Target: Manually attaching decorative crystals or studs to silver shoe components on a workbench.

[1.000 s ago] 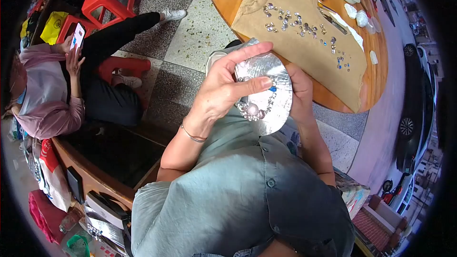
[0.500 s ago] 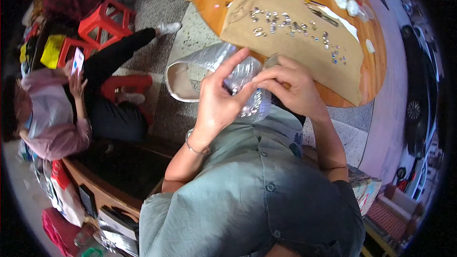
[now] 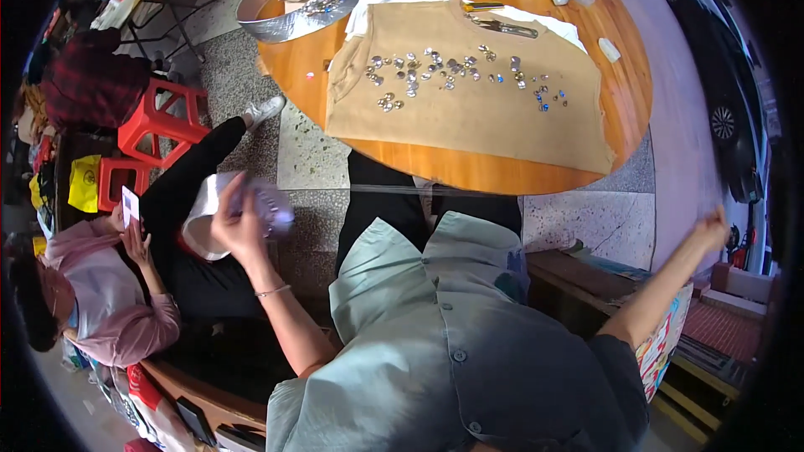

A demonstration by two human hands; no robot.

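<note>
– What sort of place is this?
– Looks like a small craft workshop: loose gems (image 3: 411, 66) lie in clusters on tan cloth (image 3: 469, 121) over the wooden worktop (image 3: 289, 59), near a metal hand tool (image 3: 515, 29).
– Closed in?
– Open on the right; a dark car (image 3: 729, 100) stands outside, beyond the tiled floor (image 3: 311, 155).

The hands (image 3: 241, 226) (image 3: 712, 230) have swung wide apart — the silvery piece (image 3: 203, 213) carried off leftward in the left one.
</note>
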